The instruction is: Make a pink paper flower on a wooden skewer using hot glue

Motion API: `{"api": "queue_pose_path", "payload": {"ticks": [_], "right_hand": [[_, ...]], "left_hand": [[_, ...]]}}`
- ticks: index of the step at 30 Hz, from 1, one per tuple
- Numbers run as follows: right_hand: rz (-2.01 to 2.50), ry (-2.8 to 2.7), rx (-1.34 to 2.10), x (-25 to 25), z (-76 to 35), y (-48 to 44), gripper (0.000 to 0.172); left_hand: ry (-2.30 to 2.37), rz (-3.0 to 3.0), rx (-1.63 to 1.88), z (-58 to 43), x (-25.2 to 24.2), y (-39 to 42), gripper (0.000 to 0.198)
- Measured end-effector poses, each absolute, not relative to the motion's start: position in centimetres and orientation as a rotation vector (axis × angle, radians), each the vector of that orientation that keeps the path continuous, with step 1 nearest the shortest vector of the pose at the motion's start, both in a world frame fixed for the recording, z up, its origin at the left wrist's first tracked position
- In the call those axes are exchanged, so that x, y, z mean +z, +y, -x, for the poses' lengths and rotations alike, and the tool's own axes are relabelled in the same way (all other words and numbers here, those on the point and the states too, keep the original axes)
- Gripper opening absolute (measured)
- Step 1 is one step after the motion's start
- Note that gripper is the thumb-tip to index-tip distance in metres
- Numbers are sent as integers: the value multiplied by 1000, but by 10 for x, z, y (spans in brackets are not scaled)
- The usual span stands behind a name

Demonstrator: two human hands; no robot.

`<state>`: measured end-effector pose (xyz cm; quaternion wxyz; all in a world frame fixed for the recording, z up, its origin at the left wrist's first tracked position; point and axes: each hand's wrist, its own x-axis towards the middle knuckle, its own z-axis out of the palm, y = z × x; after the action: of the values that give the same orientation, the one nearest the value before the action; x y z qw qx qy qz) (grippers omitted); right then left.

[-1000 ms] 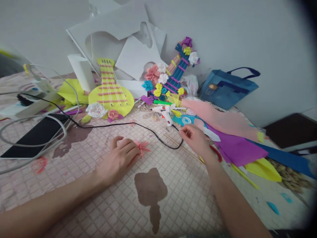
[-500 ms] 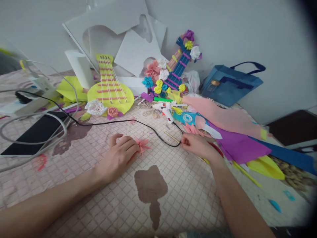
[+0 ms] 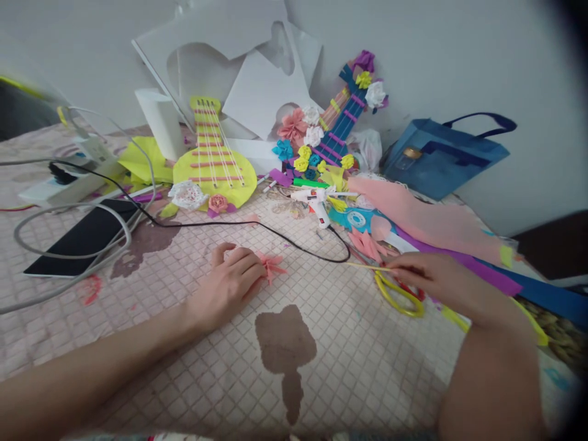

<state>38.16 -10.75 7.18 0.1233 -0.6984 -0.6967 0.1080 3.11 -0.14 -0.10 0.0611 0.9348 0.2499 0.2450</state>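
Observation:
My left hand (image 3: 228, 283) lies on the quilted cloth with its fingers closed over a pink paper flower (image 3: 272, 264), whose petals stick out to the right. My right hand (image 3: 436, 280) pinches a thin wooden stick (image 3: 367, 266) that points left, just above yellow-handled scissors (image 3: 399, 297). A white glue gun (image 3: 316, 200) lies beyond, and its black cord (image 3: 257, 224) curves across the cloth between my hands.
A yellow paper guitar (image 3: 215, 171) and a blue one with paper flowers (image 3: 342, 119) lean by white cardboard at the wall. Pink, purple and blue paper sheets (image 3: 427, 226) spread right, below a blue bag (image 3: 443, 156). A black tablet (image 3: 87, 236) and grey cables lie left.
My right hand has moved right and drawn the thin stick out with it, uncovering the yellow scissors. My left hand has stayed on the pink flower. The view has shifted slightly.

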Motion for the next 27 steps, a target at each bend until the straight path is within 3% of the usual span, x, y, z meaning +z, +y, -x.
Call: {"api": "queue_pose_path", "payload": {"ticks": [5,11,16,27], "right_hand": [[1839,-2201,372,67,-364,-98,29],[1661,-2134,348,47,-308,-76,17],[1437,-2198,350,17,-270,-63,24],[1458,-2201,270,1,-265,-58,22]], "left_hand": [[751,-2817,740,-31,-2,-1,14],[740,-2822,722,-31,-1,-1,14],[738,-2811,761,-31,0,-1,13],[751,-2807,742,-30,0,-1,14]]}}
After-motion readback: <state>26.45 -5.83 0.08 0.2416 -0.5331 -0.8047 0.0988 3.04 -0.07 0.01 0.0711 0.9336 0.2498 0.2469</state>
